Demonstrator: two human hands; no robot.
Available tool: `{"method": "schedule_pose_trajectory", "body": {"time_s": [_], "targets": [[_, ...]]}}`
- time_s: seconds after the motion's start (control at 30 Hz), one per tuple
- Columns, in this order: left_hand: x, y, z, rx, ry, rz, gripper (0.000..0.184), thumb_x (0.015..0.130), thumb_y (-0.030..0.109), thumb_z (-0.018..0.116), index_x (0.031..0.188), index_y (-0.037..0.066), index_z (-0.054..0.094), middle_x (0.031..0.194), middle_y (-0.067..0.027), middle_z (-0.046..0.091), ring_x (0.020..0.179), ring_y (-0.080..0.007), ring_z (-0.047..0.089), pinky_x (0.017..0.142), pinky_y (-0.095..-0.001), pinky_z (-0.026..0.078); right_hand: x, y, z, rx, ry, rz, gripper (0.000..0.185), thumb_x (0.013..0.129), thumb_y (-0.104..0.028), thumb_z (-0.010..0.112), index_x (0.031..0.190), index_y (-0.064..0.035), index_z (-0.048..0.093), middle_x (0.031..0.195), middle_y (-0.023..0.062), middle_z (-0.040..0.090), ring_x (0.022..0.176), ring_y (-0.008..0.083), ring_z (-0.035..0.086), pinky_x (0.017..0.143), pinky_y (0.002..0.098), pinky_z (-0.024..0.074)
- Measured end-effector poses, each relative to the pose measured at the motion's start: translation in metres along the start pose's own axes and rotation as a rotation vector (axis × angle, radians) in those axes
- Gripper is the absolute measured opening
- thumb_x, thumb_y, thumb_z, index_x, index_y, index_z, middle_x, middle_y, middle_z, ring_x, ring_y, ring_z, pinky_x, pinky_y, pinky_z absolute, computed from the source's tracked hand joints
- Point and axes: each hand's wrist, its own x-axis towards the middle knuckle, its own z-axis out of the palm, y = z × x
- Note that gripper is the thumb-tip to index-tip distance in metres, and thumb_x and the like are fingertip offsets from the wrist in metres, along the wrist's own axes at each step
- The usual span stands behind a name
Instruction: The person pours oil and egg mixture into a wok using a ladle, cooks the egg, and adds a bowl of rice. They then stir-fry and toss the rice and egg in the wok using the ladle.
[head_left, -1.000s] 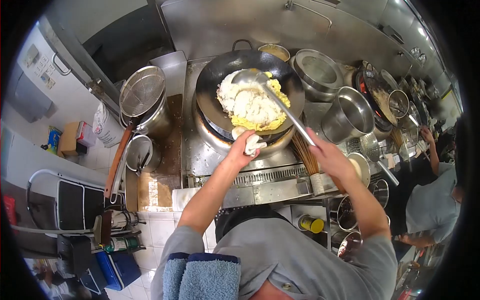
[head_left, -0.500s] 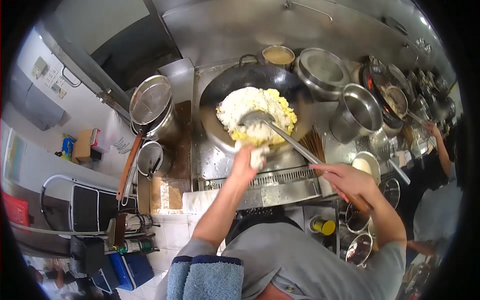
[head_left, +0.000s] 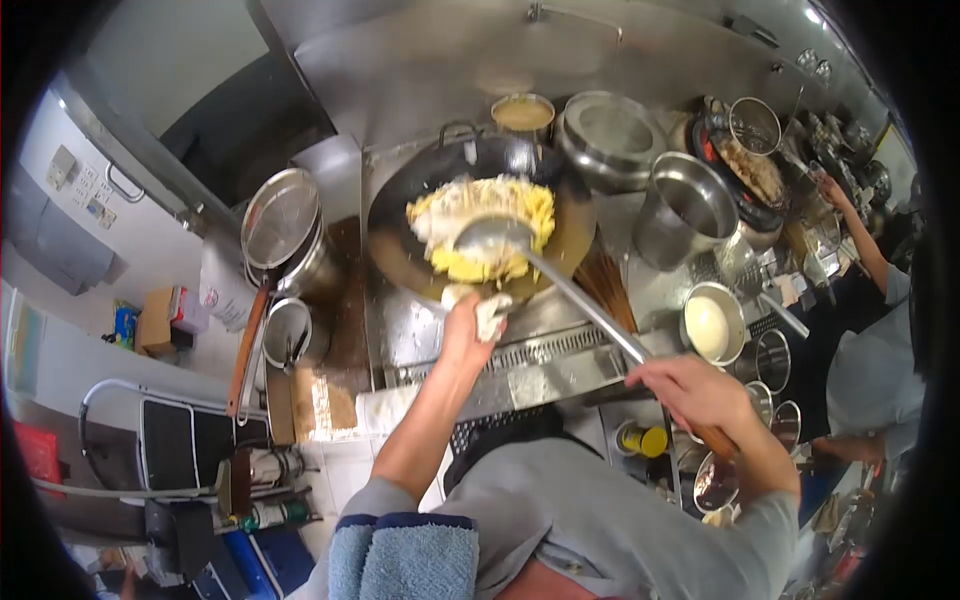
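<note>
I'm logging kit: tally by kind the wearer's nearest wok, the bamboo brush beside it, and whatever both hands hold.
Wok: 1
Bamboo brush: 1
Ladle: 1, in the right hand
Cloth: 1, in the left hand
Total: 4

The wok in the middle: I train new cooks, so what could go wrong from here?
The food might spill if the ladle in the right hand pushes it over the rim of the wok. The cloth in the left hand, at the near rim, could slip, perhaps risking a burn.
</note>
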Motion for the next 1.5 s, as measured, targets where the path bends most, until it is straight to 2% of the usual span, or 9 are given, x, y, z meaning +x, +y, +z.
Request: {"method": "schedule_pose_trajectory", "body": {"time_s": [0.4, 0.63, 0.73, 0.8, 0.87, 1.0, 1.07, 1.13, 1.5], "targets": [[-0.036, -0.045, -0.027, 0.036, 0.084, -0.001, 0.017, 0.089, 0.017, 0.042, 0.103, 0.009, 0.047, 0.092, -0.0121, 0.063, 0.071, -0.0222, 0.063, 0.052, -0.0305, 0.05, 0.058, -0.006, 0.048, 0.041, 0.232, -0.081, 0.027, 0.095, -0.018, 0.043, 0.114, -0.0065, 0.057, 0.054, 0.0061, 0.054, 0.04, 0.0154, 0.05, 0.041, 0.0305, 0.0422], [0.052, 0.017, -0.017, 0.077, -0.034, -0.044, 0.015, 0.089, 0.016, 0.042, 0.098, 0.005, 0.046, 0.087, -0.014, 0.061, 0.069, -0.0225, 0.057, 0.05, -0.0328, 0.045, 0.072, 0.016, 0.086, 1.509, 0.103, -0.305, 0.025, 0.098, -0.024, 0.042, 0.117, -0.0106, 0.051, 0.066, 0.0044, 0.041, 0.034, 0.0061, 0.031, 0.03, 0.0179, 0.029], [0.074, 0.01, -0.029, 0.072, -0.1, -0.07, 0.017, 0.089, 0.018, 0.041, 0.099, 0.005, 0.046, 0.088, -0.0142, 0.062, 0.07, -0.0229, 0.057, 0.05, -0.0328, 0.044, 0.153, 0.044, 0.107, 2.337, -0.466, -0.423, 0.038, 0.099, -0.021, 0.038, 0.136, -0.0125, 0.037, 0.081, 0.0082, 0.042, 0.049, 0.0103, 0.039, 0.041, 0.0219, 0.0407], [0.083, 0.006, -0.038, 0.036, -0.14, -0.109, 0.019, 0.089, 0.02, 0.042, 0.101, 0.005, 0.046, 0.089, -0.0141, 0.062, 0.071, -0.023, 0.058, 0.05, -0.0325, 0.044, 0.132, 0.0, 0.07, 2.429, -0.285, -0.416, 0.047, 0.099, -0.029, 0.038, 0.14, -0.0081, 0.03, 0.087, 0.0121, 0.041, 0.055, 0.0139, 0.041, 0.046, 0.026, 0.0441], [0.065, 0.014, -0.028, 0.043, -0.069, -0.133, 0.017, 0.089, 0.023, 0.044, 0.1, 0.011, 0.049, 0.089, -0.0097, 0.063, 0.07, -0.0206, 0.058, 0.048, -0.0303, 0.043, 0.11, -0.014, 0.037, 1.7, -0.12, -0.832, 0.083, 0.088, -0.059, 0.045, 0.143, -0.0026, 0.02, 0.094, 0.0165, 0.043, 0.067, 0.0198, 0.047, 0.054, 0.0288, 0.0459], [0.067, 0.015, -0.027, 0.042, -0.033, -0.165, 0.014, 0.088, 0.024, 0.046, 0.096, 0.014, 0.05, 0.084, -0.0063, 0.063, 0.069, -0.016, 0.058, 0.044, -0.0258, 0.04, 0.137, -0.033, -0.013, -0.054, 1.236, -0.906, 0.058, 0.083, -0.039, 0.065, 0.121, 0.0024, 0.05, 0.098, 0.0163, 0.059, 0.089, 0.0226, 0.057, 0.077, 0.0341, 0.0469], [0.066, 0.013, -0.029, 0.041, -0.03, -0.174, 0.013, 0.088, 0.023, 0.046, 0.095, 0.013, 0.05, 0.082, -0.0065, 0.062, 0.067, -0.0152, 0.057, 0.043, -0.0253, 0.04, 0.235, -0.063, -0.036, 0.955, 0.666, -1.365, 0.014, 0.088, -0.013, 0.058, 0.078, -0.006, 0.052, 0.062, 0.0052, 0.051, 0.052, 0.0156, 0.05, 0.048, 0.0305, 0.0421], [0.067, 0.013, -0.031, 0.043, -0.08, -0.17, 0.012, 0.087, 0.021, 0.046, 0.093, 0.012, 0.049, 0.079, -0.0073, 0.062, 0.063, -0.0153, 0.057, 0.039, -0.0232, 0.037, 0.261, -0.152, -0.092, 0.898, 0.776, -1.199, 0.024, 0.082, -0.008, 0.065, 0.065, -0.0116, 0.048, 0.05, -0.004, 0.039, 0.036, 0.0064, 0.034, 0.034, 0.0226, 0.0211], [0.06, 0.015, -0.025, 0.072, -0.008, -0.188, 0.011, 0.085, 0.019, 0.047, 0.091, 0.011, 0.051, 0.078, -0.0069, 0.062, 0.061, -0.015, 0.056, 0.041, -0.0247, 0.041, 0.304, -0.185, -0.128, 0.762, 0.765, -1.106, 0.03, 0.08, -0.01, 0.059, 0.059, -0.0128, 0.038, 0.046, -0.004, 0.033, 0.035, 0.0089, 0.034, 0.035, 0.026, 0.0234]]}}
